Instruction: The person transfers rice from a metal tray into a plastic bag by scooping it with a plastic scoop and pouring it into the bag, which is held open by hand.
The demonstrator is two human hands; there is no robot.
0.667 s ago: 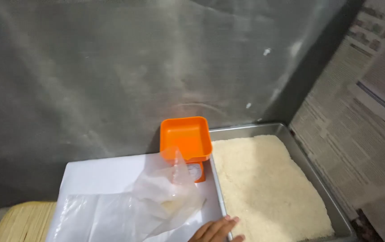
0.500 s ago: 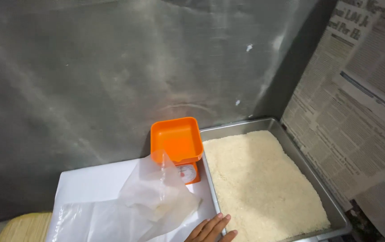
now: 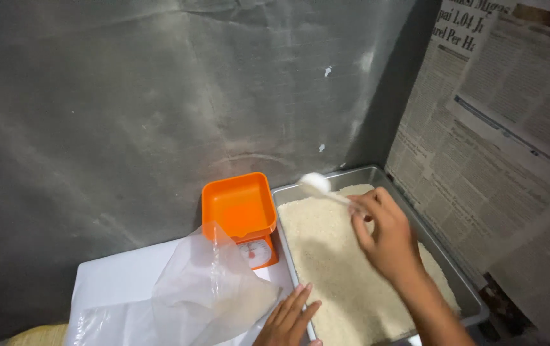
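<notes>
**Spoon lifted over the tray of rice**

In the head view, we see our right hand (image 3: pixel 387 240) above a metal tray (image 3: pixel 444 272) that is filled with white rice (image 3: pixel 339 269). The fingers (image 3: pixel 368 204) of this hand are closed on the handle of a small white spoon (image 3: pixel 318 184). The bowl of the spoon points away from us, toward the far left corner of the tray, and it is raised a little over the grains. We cannot tell if there is rice in it.

Our left hand (image 3: pixel 288 317) lies flat at the near left edge of the tray, with the fingers stretched out and holding nothing. Just beside it there is a clear plastic bag (image 3: pixel 208 295), with its mouth standing up, on a white sheet (image 3: pixel 118 279) that covers the counter. Some pale content seems to be inside the bag, at the bottom.

Behind the bag, touching the left wall of the tray, stands an orange scale (image 3: pixel 240 211) with a square orange pan on top and a small dial in front.

We judge the spoon is light and stiff, so a pinch on the thin handle is enough. The rice is loose and will slide off easily if the spoon tilts. The bag is thin, soft and slippery; it is best taken at the rim of its mouth.

The wall at the right is covered with newspaper (image 3: pixel 499 128).
</notes>
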